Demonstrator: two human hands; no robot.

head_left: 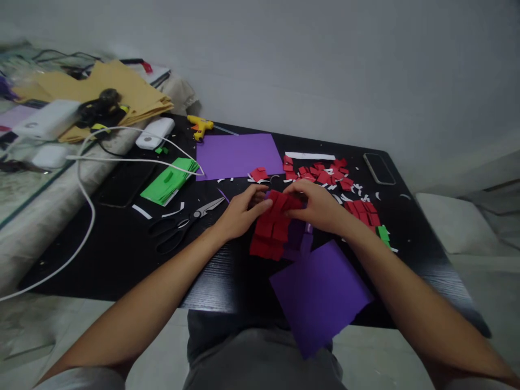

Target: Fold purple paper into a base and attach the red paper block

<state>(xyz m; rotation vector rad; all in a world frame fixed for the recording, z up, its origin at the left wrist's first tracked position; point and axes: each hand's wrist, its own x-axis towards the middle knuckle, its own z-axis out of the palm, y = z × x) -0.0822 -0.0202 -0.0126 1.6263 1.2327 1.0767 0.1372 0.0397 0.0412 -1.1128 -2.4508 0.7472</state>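
A panel of overlapping red paper squares (pixel 268 234) is held over the black table between my two hands. My left hand (pixel 242 211) is closed on its upper left edge, thumb on top. On the upper right, my right hand (pixel 319 207) pinches the red paper between thumb and fingers. Dark purple paper (pixel 293 241) shows beneath and beside the panel; whether it is joined to the red cannot be told. Closer to my body, a purple sheet (pixel 320 298) hangs over the table's front edge. Black-handled scissors (pixel 184 223) lie open left of my left hand.
Red paper pieces (pixel 325 173) and white scraps lie beyond my hands, near a purple sheet (pixel 239 154). Green paper (pixel 169 181), a yellow glue gun (pixel 201 127) and a white cable (pixel 91 216) are leftward. A phone (pixel 379 168) and another red panel (pixel 363 213) lie rightward.
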